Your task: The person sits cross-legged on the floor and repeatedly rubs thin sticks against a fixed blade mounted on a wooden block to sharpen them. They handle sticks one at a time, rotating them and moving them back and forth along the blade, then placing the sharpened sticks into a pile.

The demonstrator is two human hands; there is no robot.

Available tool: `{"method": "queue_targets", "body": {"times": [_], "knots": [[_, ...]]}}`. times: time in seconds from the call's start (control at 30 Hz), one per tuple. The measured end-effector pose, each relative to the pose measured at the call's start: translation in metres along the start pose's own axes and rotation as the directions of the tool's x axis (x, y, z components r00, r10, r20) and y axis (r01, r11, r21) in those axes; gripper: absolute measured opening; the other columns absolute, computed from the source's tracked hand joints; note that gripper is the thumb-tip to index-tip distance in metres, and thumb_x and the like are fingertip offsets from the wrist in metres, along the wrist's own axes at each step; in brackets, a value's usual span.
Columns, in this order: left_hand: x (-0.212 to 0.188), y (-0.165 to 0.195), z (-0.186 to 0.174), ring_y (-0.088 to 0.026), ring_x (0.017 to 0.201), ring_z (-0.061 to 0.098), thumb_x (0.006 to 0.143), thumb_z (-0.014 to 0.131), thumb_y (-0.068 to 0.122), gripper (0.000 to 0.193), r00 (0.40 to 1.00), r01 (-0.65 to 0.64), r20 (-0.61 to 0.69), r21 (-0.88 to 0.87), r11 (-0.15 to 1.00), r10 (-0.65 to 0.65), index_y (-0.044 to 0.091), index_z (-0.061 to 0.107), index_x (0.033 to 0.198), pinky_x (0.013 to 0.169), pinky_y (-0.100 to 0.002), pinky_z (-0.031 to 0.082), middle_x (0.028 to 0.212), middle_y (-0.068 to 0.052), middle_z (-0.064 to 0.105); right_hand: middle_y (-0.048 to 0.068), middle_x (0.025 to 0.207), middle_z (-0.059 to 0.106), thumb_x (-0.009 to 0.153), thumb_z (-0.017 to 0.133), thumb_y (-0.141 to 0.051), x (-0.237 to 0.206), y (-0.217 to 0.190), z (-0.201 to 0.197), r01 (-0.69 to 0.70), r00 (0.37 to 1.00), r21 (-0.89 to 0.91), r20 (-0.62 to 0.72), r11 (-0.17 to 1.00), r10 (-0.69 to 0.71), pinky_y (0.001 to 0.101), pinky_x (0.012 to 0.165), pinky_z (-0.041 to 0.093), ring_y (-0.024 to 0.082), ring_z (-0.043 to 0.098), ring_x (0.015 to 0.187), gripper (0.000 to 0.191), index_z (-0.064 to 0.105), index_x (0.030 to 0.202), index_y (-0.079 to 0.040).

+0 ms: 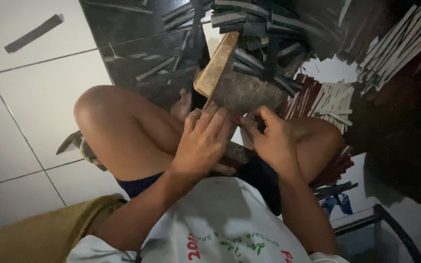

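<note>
I sit on a white tiled floor with my knees raised. My left hand (201,141) and my right hand (269,139) meet in front of me, fingers curled together on something small and thin between them; what it is cannot be made out. Just beyond my fingers stands a rough round block (249,92) with a flat wooden board (216,63) leaning on it. Dark thin strips (264,34) are piled behind the block.
Pale thin sticks lie in bundles at the right (398,44) and beside my right knee (334,100). Reddish strips (334,170) lie under that knee. One dark strip (32,33) lies alone on the tiles at upper left. A dark metal frame (391,224) is at lower right.
</note>
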State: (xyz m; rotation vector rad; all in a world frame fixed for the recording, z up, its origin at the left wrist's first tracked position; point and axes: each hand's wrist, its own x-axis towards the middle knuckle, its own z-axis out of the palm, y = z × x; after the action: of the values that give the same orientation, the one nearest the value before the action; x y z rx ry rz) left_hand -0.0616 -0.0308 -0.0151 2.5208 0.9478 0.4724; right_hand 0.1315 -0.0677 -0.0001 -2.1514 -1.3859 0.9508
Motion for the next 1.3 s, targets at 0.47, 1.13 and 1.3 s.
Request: {"method": "queue_targets", "body": {"times": [0.47, 1.13, 1.3], "knots": [[0.001, -0.011, -0.006, -0.024, 0.134, 0.053, 0.095, 0.064, 0.020, 0.040, 0.989, 0.014, -0.145, 0.191, 0.981, 0.014, 0.000, 0.067, 0.129, 0.105, -0.044, 0.042, 0.130, -0.009, 0.062, 0.023, 0.091, 0.072, 0.098, 0.073, -0.021, 0.011, -0.016, 0.012, 0.315, 0.944, -0.141, -0.061, 0.939, -0.325, 0.0428, 0.063, 0.054, 0.038, 0.072, 0.079, 0.024, 0.066, 0.104, 0.001], [0.007, -0.004, -0.007, -0.023, 0.131, 0.057, 0.091, 0.062, 0.018, 0.036, 0.996, -0.014, -0.089, 0.211, 0.977, 0.033, 0.006, 0.071, 0.125, 0.111, -0.044, 0.040, 0.126, -0.010, 0.065, 0.011, 0.082, 0.074, 0.094, 0.075, -0.019, -0.009, 0.013, -0.014, 0.108, 0.993, 0.036, -0.051, 0.994, -0.106, 0.0306, 0.056, 0.052, 0.015, 0.070, 0.068, 0.020, 0.067, 0.098, 0.000], [0.003, 0.000, -0.004, -0.023, 0.130, 0.057, 0.088, 0.063, 0.018, 0.041, 0.996, -0.023, -0.073, 0.278, 0.960, 0.045, 0.005, 0.070, 0.126, 0.113, -0.046, 0.042, 0.131, -0.009, 0.062, 0.012, 0.079, 0.073, 0.095, 0.075, -0.024, -0.009, 0.013, -0.011, -0.038, 0.999, -0.023, -0.003, 0.999, 0.038, 0.0325, 0.052, 0.051, 0.017, 0.068, 0.061, 0.024, 0.067, 0.098, -0.001]]}}
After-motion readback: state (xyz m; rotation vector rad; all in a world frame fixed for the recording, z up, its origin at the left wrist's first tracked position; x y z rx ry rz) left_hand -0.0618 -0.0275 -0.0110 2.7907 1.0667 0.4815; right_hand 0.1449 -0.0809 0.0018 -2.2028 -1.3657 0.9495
